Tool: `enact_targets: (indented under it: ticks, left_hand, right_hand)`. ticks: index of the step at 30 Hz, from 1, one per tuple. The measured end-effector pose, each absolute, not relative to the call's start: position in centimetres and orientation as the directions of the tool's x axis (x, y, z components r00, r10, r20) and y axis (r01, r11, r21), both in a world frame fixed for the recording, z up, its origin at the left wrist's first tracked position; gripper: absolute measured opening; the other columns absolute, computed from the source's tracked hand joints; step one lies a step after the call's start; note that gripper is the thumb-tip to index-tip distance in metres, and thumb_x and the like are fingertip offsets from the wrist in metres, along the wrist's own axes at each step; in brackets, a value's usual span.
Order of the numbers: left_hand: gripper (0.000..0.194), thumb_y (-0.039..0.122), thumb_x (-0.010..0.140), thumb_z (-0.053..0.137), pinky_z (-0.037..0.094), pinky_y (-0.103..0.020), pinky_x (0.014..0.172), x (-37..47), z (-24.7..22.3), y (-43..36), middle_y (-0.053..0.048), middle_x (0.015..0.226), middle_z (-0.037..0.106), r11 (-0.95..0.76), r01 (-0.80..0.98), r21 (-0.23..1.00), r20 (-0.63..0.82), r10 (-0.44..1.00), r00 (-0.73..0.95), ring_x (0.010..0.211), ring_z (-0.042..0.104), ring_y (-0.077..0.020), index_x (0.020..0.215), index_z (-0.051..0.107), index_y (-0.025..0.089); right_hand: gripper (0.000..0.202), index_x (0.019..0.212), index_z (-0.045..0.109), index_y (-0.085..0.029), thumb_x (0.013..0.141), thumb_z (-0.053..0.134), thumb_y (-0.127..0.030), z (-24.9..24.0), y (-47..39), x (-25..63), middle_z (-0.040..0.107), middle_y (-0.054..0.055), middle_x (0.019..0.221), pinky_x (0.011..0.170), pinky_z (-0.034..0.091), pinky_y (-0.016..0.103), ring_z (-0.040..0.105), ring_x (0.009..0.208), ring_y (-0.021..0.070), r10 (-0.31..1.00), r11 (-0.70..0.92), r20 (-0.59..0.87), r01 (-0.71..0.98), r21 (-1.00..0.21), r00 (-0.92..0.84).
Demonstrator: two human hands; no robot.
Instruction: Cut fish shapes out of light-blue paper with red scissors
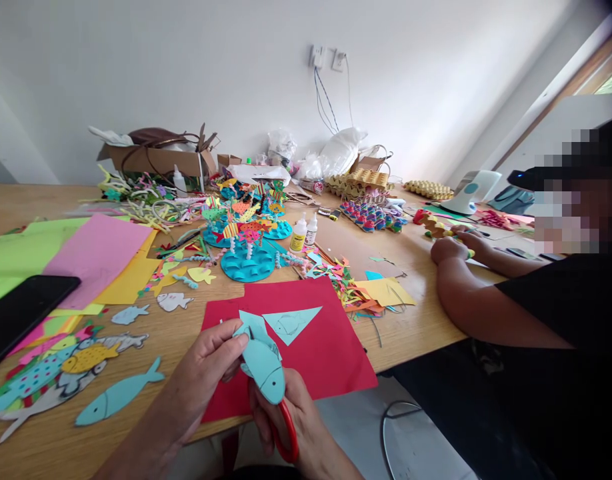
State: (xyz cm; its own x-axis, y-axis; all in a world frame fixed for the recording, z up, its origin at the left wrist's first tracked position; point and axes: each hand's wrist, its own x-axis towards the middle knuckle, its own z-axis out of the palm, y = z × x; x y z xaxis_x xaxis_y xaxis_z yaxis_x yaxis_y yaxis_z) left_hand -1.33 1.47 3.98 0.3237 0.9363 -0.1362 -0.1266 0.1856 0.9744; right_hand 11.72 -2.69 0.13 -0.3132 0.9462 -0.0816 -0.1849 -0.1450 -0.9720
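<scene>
My left hand [217, 357] pinches the edge of a light blue paper fish [265, 370] with a drawn eye and gill line. Below the fish, my right hand [291, 413] is wrapped round red-handled scissors [287, 437]; their blades are mostly hidden behind the paper, with a dark tip showing near my left fingers. Both hands are over the front of a red paper sheet [331, 353]. A light blue triangular scrap [292, 324] with a pencil drawing lies on that sheet. On the wood to the left rests another cut blue fish [119, 398].
Paper fish, coloured sheets [99, 257] and a black phone [29, 313] lie left. Behind stand glue bottles [299, 233] and blue bases [247, 263] with fish. Scraps [356, 293] spread right of centre. A person [546, 300] works at the right.
</scene>
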Motion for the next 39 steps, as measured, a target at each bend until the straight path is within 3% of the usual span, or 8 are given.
enact_targets:
  ticks: [8, 18, 21, 27, 32, 39]
  left_hand:
    - [0.029, 0.035, 0.07, 0.064, 0.026, -0.021, 0.048, -1.1, 4.6, 1.1, 0.007, 0.051, 0.035, 0.226, -0.082, 0.971, -0.196, 0.941, 0.276, 0.05, 0.027, -0.0097, 0.053, 0.047, 0.019]
    - [0.028, 0.037, 0.073, 0.06, 0.022, -0.022, 0.048, -1.2, 4.4, 1.2, 0.009, 0.051, 0.031, 0.237, -0.09, 0.967, -0.194, 0.92, 0.339, 0.051, 0.022, -0.0094, 0.057, 0.046, 0.019]
    - [0.026, 0.038, 0.076, 0.058, 0.023, -0.022, 0.049, -1.5, 4.3, 1.4, 0.008, 0.053, 0.034, 0.246, -0.08, 0.966, -0.196, 0.898, 0.394, 0.052, 0.023, -0.0097, 0.061, 0.048, 0.019]
    - [0.027, 0.039, 0.074, 0.059, 0.024, -0.022, 0.049, -2.4, 4.2, 2.0, 0.006, 0.054, 0.038, 0.275, -0.044, 0.96, -0.222, 0.851, 0.475, 0.052, 0.026, -0.0101, 0.061, 0.048, 0.019]
    - [0.026, 0.039, 0.073, 0.06, 0.021, -0.022, 0.048, -3.1, 4.1, 2.4, 0.007, 0.053, 0.036, 0.289, -0.024, 0.957, -0.235, 0.823, 0.517, 0.051, 0.022, -0.0099, 0.061, 0.048, 0.019]
    - [0.024, 0.039, 0.07, 0.061, 0.017, -0.023, 0.047, -3.4, 4.4, 2.7, 0.007, 0.052, 0.036, 0.324, 0.003, 0.946, -0.272, 0.788, 0.552, 0.05, 0.019, -0.0096, 0.063, 0.053, 0.018]
  right_hand:
    - [0.057, 0.051, 0.045, -0.017, 0.082, 0.047, -0.065, 0.0, -2.6, 12.0, 0.041, -0.004, 0.039, 0.035, 0.03, 0.017, 0.039, 0.035, 0.0077, 0.943, -0.097, -0.045, -0.142, -0.985, -0.329]
    - [0.064, 0.05, 0.045, -0.018, 0.072, 0.046, -0.079, 0.5, -2.9, 11.9, 0.039, -0.004, 0.039, 0.034, 0.033, 0.019, 0.039, 0.034, 0.0087, 0.948, -0.063, 0.009, -0.217, -0.974, -0.317]
    - [0.064, 0.049, 0.044, -0.018, 0.075, 0.046, -0.076, 0.5, -2.9, 11.9, 0.041, -0.003, 0.039, 0.034, 0.033, 0.019, 0.039, 0.034, 0.0086, 0.947, -0.072, -0.001, -0.212, -0.975, -0.32]
    - [0.066, 0.052, 0.045, -0.018, 0.066, 0.049, -0.082, 1.2, -2.7, 12.2, 0.039, -0.004, 0.04, 0.031, 0.026, 0.016, 0.035, 0.034, 0.0068, 0.931, -0.136, -0.064, -0.179, -0.974, -0.359]
    - [0.062, 0.055, 0.046, -0.016, 0.078, 0.045, -0.074, 1.3, -2.7, 12.5, 0.04, -0.004, 0.04, 0.034, 0.026, 0.016, 0.035, 0.035, 0.0065, 0.919, -0.135, -0.094, -0.081, -0.988, -0.383]
    - [0.061, 0.056, 0.042, -0.017, 0.083, 0.041, -0.072, 1.5, -2.6, 12.9, 0.038, -0.005, 0.04, 0.036, 0.025, 0.016, 0.034, 0.036, 0.0055, 0.909, -0.138, -0.118, -0.021, -0.99, -0.4]
